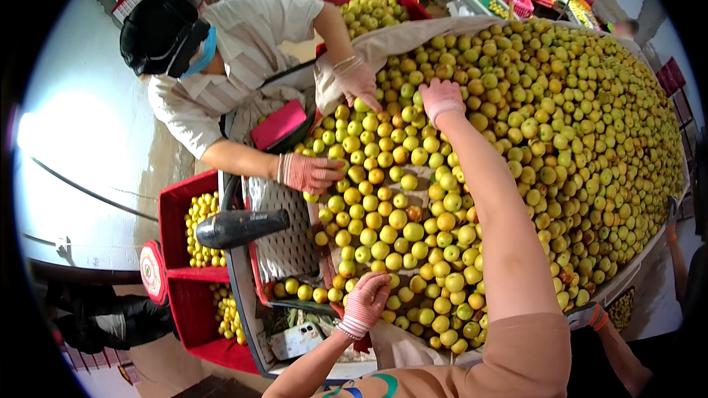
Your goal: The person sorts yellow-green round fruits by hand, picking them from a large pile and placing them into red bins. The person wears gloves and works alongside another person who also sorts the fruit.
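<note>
A large heap of yellow-green jujube-like fruit (586, 138) covers a cloth-lined table before me. My right hand (442, 98), in a pinkish knit glove, reaches far across with its fingers down among the fruit; its fingertips are hidden. My left hand (366, 299), in a red-and-white striped glove, is at the near edge of the pile. Its curled fingers touch or lie beside one fruit (394, 281); whether they grip it cannot be told. Between my hands the fruit (395, 218) lies in a thinner layer, with patches of cloth showing.
Across from me a masked person (238, 50) works with two gloved hands on the fruit. A black hair dryer (243, 228) juts over a perforated white crate (282, 221). Red bins (191, 273) hold fruit below. Phones (297, 341) lie nearby. Another person's gloved hand (587, 315) is at right.
</note>
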Tool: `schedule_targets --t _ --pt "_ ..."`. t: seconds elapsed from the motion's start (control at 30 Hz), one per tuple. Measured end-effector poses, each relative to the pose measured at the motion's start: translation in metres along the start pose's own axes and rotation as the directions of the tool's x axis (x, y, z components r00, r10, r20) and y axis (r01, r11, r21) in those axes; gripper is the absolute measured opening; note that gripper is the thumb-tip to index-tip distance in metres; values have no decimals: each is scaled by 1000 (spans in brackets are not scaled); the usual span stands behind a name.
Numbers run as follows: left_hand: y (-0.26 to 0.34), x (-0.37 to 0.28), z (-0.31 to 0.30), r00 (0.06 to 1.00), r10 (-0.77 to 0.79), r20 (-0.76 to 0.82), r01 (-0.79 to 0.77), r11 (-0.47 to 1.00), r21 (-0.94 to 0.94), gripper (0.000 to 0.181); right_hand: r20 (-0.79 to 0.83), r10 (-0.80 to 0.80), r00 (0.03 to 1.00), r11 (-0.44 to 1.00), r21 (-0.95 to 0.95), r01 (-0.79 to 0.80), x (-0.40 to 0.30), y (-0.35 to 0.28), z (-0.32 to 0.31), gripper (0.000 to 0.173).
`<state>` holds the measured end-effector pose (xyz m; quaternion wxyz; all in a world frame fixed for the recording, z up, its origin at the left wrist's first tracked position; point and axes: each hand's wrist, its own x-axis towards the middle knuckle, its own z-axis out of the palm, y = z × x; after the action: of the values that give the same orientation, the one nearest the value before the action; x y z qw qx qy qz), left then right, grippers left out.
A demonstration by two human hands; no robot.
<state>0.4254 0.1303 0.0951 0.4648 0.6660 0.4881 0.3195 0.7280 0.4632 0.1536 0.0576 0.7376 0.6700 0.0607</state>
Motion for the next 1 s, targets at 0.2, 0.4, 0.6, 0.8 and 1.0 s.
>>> schedule_targets --t 0.2,0.4,0.6,0.8,1.0 --pt "16 -13 -9 986 130 108 -146 977 156 23 197 72 978 993 75 -88 -15 -14 4 35" --pt "19 -13 -7 961 197 196 -243 938 248 23 204 -48 978 991 134 21 -80 -28 -6 33" --pt "5 -17 -5 983 -26 183 55 986 -156 21 84 -121 989 930 357 83 -146 -25 -11 29" --pt "29 -4 -13 801 -287 525 512 -126 -850 68 -88 -310 947 277 944 178 -301 -108 -12 28" --pt "-10 -22 -27 845 -385 371 375 -67 -925 45 -274 -209 939 774 541 330 -285 -76 -4 35"
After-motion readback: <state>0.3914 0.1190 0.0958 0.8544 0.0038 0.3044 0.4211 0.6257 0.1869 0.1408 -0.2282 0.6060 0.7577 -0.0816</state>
